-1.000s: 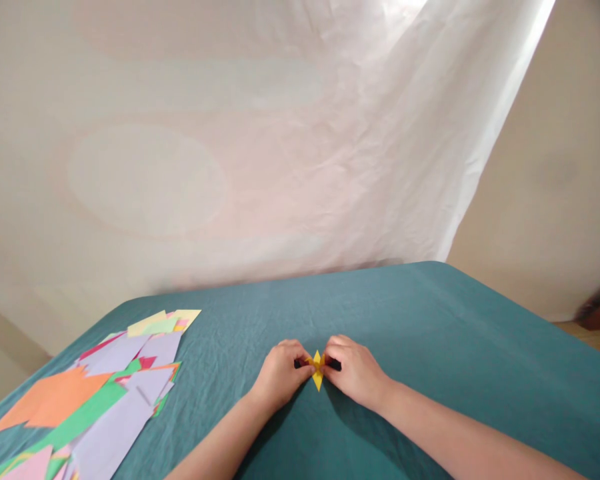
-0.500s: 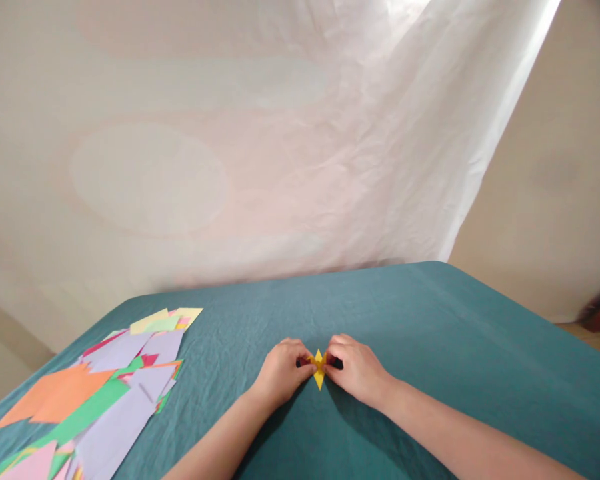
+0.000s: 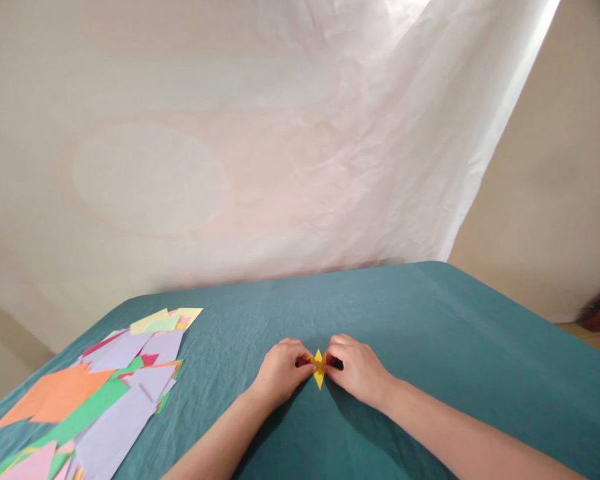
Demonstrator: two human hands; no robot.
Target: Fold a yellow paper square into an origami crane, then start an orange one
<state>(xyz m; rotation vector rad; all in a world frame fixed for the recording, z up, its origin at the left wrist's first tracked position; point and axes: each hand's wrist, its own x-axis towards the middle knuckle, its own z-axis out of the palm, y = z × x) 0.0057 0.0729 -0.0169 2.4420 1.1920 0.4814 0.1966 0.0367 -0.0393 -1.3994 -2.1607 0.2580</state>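
Two bare hands in the head view, close together just below the centre, above a teal cloth (image 3: 430,327) spread over a table. Between them, a small folded piece of yellow paper (image 3: 319,381), pointed at the far end and at the near end, with folds across its middle. Left hand (image 3: 283,369) closed on its left side, thumb and fingertips pinched together on the paper. Right hand (image 3: 356,373) closed likewise on its right side, thumb nearer the body, other fingers curled over the top. Small dark gaps inside the curl of each grip. Hard to tell from this angle: contact or slight clearance between yellow paper and cloth. Forearms reaching in from the lower edge, shadows beneath them on the cloth.

Well apart, on the left part of the table, a loose spread of overlapping coloured papers: pale yellow sheets (image 3: 149,322) at the far end, lavender sheets (image 3: 115,430), an orange sheet (image 3: 55,395), a green sheet (image 3: 87,413), and a pink sheet (image 3: 33,463) at the near end. Behind the table, a wrinkled whitish curtain (image 3: 280,173); to its right, a beige wall (image 3: 540,207).
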